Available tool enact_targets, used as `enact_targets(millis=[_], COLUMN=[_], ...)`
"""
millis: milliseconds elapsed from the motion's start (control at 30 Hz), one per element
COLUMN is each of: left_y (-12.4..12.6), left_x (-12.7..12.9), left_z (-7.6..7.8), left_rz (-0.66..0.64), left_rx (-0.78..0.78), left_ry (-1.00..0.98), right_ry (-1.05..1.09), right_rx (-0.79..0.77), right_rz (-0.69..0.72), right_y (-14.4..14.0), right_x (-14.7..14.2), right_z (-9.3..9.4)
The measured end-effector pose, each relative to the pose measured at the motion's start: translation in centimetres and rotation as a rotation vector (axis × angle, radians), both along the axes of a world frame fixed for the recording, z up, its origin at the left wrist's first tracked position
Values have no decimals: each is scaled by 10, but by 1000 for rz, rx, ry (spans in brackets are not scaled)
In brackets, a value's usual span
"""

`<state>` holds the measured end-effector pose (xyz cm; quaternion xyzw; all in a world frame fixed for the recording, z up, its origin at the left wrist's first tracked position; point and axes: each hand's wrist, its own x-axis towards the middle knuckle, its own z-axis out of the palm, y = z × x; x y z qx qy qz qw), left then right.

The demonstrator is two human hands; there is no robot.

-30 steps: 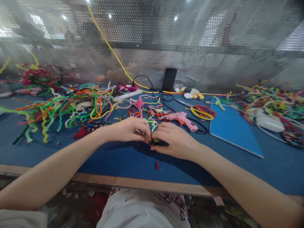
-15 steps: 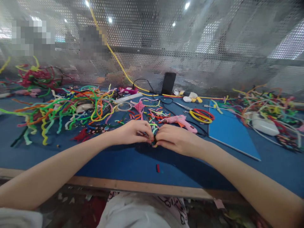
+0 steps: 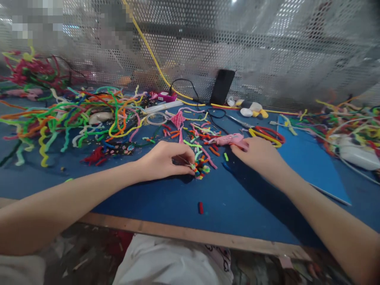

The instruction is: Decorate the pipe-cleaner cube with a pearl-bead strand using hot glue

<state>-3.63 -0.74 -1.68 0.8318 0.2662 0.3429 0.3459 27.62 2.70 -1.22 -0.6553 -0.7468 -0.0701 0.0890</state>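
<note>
- Nearest, a loose red offcut [image 3: 201,207] lies on the blue bench [image 3: 166,202]; I leave it alone.
- My left hand [image 3: 166,160] pinches the small multicoloured twist piece [image 3: 200,171] against the bench; I keep that grip firm and low.
- My right hand [image 3: 258,155] rests its fingertips on the pink glue gun [image 3: 230,139], fingers not closed round it; I should take its handle squarely, clear of the nozzle.

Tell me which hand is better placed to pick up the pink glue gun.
Right. The right hand already rests its fingertips on the pink glue gun, while the left hand is pinching a small multicoloured pipe-cleaner piece against the blue table.
</note>
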Motion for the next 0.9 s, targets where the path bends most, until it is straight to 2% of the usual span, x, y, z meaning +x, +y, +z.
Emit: enact_targets(millis=[133, 267, 367, 433, 567, 733, 900], left_y=[-1, -5, -7, -6, -2, 0, 17], left_x=[1, 3, 5, 6, 6, 0, 0], left_z=[-1, -1, -1, -2, -5, 0, 20], left_rz=[24, 57, 89, 93, 65, 67, 260], left_rx=[15, -121, -230, -285, -340, -257, -86], left_ry=[6, -55, -98, -116, -104, 21, 63], right_ry=[129, 240, 221, 154, 122, 213, 275], right_rx=[99, 189, 257, 272, 196, 155, 135], right_rz=[-76, -36, 13, -7, -23, -16, 68], right_y=[-6, -19, -26, -27, -21, -14, -12], right_x=[-1, -11, -16, -15, -7, 1, 1], right_z=[5, 15, 19, 21, 21, 19, 18])
